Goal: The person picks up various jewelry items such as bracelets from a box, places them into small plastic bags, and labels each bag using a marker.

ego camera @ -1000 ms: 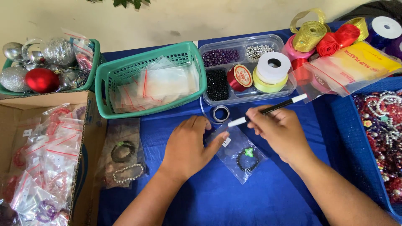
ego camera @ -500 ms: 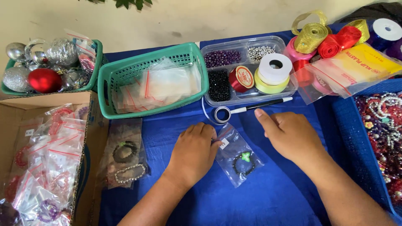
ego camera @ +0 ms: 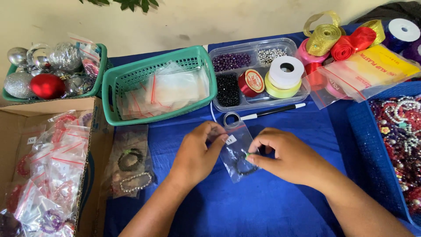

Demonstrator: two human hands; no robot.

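Observation:
A small clear zip bag with a dark bead bracelet inside lies on the blue cloth at the centre. My left hand pinches the bag's top left edge near a small white label. My right hand grips the bag's right side at the bracelet. A black-and-white pen lies just beyond the bag, beside a small tape roll.
A green basket holds empty zip bags. A clear tray holds beads and tape rolls. Bagged bracelets lie at left by a cardboard box of filled bags. Ribbons sit far right; a blue bin holds beads.
My right hand set the pen down on the cloth, then came back onto the bag. Both hands moved from lying flat on the bag to pinching its edges.

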